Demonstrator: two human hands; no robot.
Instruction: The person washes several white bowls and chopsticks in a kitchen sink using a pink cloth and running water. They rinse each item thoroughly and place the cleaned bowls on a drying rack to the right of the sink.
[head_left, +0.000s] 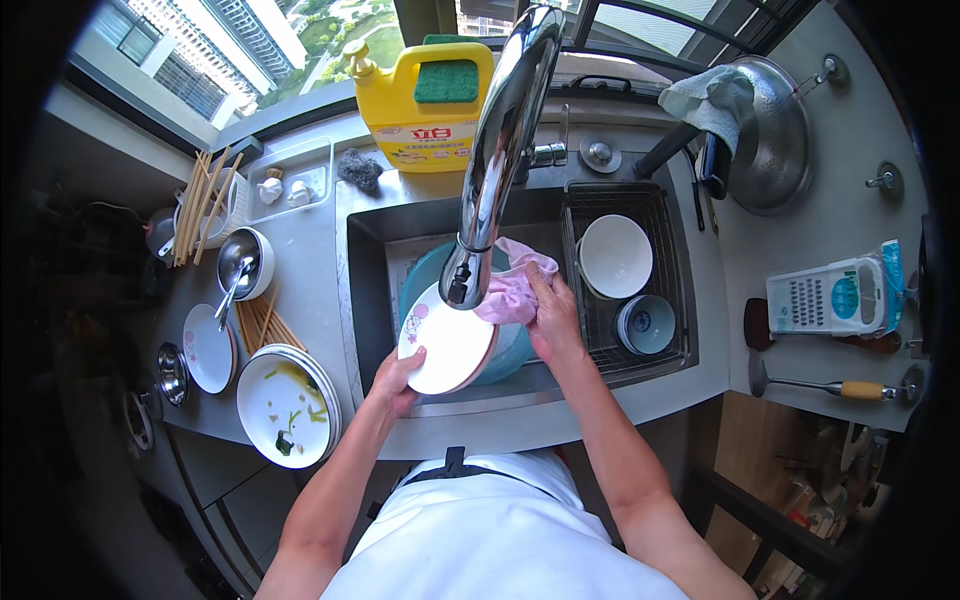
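My left hand (399, 381) grips the lower left rim of a white plate (448, 346) with a pink floral pattern, thumb on its face. In my right hand (555, 311) is a bunched pink cloth (514, 289), close to the plate's upper right edge. Both are over a teal basin (510, 360) in the metal sink (367, 262). The chrome faucet (499, 142) arches above and hides part of the plate and cloth. Right of the basin, a wire drying rack (592, 349) holds white bowls (616, 255) and small light-blue bowls (651, 324).
On the left counter stand stacked plates with food scraps (281, 420), a patterned plate (210, 349), chopsticks (271, 326) and a bowl with a spoon (244, 262). Behind the sink are steel wool (359, 169) and a yellow detergent jug (420, 127). A grater (825, 296) lies right.
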